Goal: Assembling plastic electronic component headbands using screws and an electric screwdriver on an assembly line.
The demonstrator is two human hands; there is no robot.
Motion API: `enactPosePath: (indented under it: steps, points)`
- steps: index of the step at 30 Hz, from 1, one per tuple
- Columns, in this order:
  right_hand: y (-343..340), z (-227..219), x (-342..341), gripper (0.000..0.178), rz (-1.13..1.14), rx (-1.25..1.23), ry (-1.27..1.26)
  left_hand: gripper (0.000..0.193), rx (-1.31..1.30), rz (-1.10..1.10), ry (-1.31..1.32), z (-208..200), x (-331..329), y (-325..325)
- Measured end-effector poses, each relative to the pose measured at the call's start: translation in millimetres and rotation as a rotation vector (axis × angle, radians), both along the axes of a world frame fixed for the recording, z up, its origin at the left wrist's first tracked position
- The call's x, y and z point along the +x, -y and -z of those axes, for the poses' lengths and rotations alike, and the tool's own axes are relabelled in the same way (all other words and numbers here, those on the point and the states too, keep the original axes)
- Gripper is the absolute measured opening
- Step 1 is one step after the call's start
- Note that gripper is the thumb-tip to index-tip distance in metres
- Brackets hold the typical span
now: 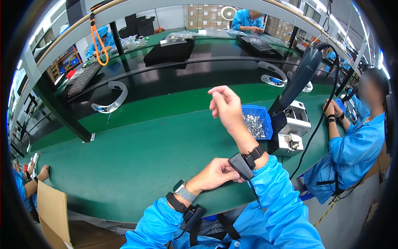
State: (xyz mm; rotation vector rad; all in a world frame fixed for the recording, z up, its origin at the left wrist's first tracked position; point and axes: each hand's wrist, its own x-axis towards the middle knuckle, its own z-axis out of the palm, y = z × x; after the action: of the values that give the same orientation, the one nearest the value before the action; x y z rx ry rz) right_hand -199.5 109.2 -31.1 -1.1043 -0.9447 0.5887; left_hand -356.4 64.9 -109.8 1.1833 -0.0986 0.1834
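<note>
My left hand (211, 175) pinches a small black box-shaped device (241, 166) strapped to my right wrist by a black band (256, 154). My right hand (226, 107) is raised over the green table, its fingers loosely bent and apart, with nothing in them. Beside it stands a blue bin (268, 124) of small shiny metal parts (254, 126). My left wrist wears a watch (180, 187) and a second black device (194, 215) on a strap.
Right of the bin stands a small white-and-black bench machine (295, 120) with a dark arm above it. White curved headband-like pieces (114, 99) lie on the dark conveyor. An open cardboard box (52, 207) is at lower left. Co-workers sit at right, left and across.
</note>
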Motion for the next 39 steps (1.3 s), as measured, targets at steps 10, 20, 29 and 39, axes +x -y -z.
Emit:
enactPosePath:
  steps: [10, 20, 29, 39]
  points:
    - [12.9, 6.9, -8.5, 0.012, 0.117, 0.064, 1.089, 0.019, 0.074, 0.040, -0.086, 1.1, -0.3, 1.9]
    - [17.7, 10.4, -1.3, 0.015, 0.105, 0.038, 0.846, 0.044, 0.010, -0.031, -0.202, -14.5, -4.7, -4.0]
    - [17.7, 5.9, -10.4, 0.015, -0.122, -0.045, -0.078, 0.026, 0.271, -0.026, -0.233, -3.9, -3.0, -8.8]
    - [21.5, 28.3, -17.1, 0.015, -0.170, -0.093, -0.386, 0.028, 0.164, 0.052, -0.292, -16.6, -5.2, 0.3]
